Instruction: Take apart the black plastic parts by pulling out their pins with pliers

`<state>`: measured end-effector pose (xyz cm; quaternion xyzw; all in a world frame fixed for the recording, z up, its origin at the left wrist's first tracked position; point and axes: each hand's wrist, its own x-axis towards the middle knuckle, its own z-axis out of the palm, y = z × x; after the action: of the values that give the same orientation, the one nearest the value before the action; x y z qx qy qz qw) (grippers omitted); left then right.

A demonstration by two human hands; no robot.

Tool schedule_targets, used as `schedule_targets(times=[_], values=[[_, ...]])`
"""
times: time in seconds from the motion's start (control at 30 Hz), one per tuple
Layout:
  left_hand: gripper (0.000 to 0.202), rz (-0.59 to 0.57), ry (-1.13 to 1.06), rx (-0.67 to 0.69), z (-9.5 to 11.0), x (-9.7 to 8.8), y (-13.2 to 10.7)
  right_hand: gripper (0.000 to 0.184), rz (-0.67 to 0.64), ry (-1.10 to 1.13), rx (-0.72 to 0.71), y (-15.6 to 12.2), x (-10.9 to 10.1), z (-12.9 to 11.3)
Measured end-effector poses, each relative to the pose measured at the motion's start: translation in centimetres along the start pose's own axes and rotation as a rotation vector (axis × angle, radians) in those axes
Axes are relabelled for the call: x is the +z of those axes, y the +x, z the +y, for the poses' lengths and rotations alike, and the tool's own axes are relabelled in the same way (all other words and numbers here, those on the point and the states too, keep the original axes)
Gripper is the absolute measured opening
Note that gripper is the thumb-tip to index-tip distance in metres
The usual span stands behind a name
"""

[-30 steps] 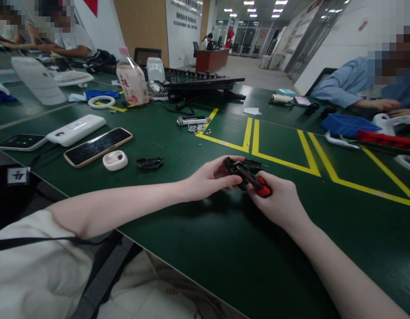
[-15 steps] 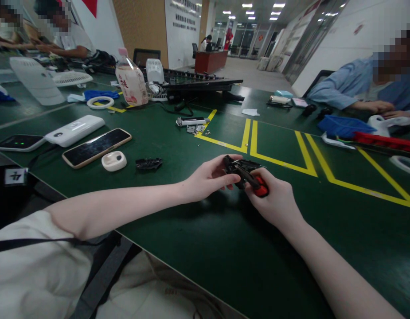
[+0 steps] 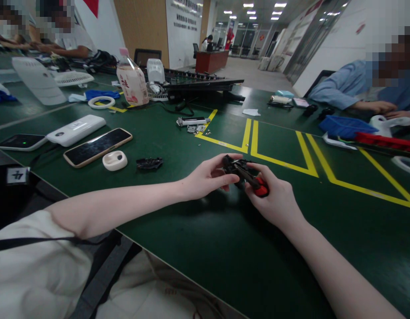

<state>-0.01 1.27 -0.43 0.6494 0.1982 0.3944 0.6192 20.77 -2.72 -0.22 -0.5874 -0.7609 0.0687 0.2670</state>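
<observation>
My left hand (image 3: 209,177) pinches a small black plastic part (image 3: 236,166) just above the green table (image 3: 198,239). Close against it, my right hand (image 3: 278,201) is wrapped round a screwdriver with a red and black handle (image 3: 258,187), whose dark shaft points into the black part. Another small black part (image 3: 149,163) lies on the table to the left of my hands.
At the left lie two phones (image 3: 97,146), a white power bank (image 3: 76,130) and a white earbud case (image 3: 115,160). Farther back stand a pink drink bottle (image 3: 132,82), a keyboard (image 3: 200,82), small metal parts (image 3: 194,122). A blue tray (image 3: 347,126) and a person in blue are at the right.
Both hands stay together on the black part; the screwdriver handle has shifted slightly left and my fingers have adjusted a little.
</observation>
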Motion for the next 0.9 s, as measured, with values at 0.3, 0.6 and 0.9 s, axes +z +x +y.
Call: schedule_targets(times=[0.3,0.6,0.9], values=[[0.047,0.024,0.009,-0.026,0.01,0.22,0.08,0.043,0.012,0.014,0.008,0.0,-0.08,0.06],[0.051,-0.015,0.079,0.047,0.03,-0.16,0.06,0.016,-0.015,0.015,0.018,0.11,-0.25,-0.22],[0.048,-0.032,0.079,0.066,-0.07,-0.21,0.15,0.012,-0.023,0.038,-0.013,0.11,-0.53,-0.47]])
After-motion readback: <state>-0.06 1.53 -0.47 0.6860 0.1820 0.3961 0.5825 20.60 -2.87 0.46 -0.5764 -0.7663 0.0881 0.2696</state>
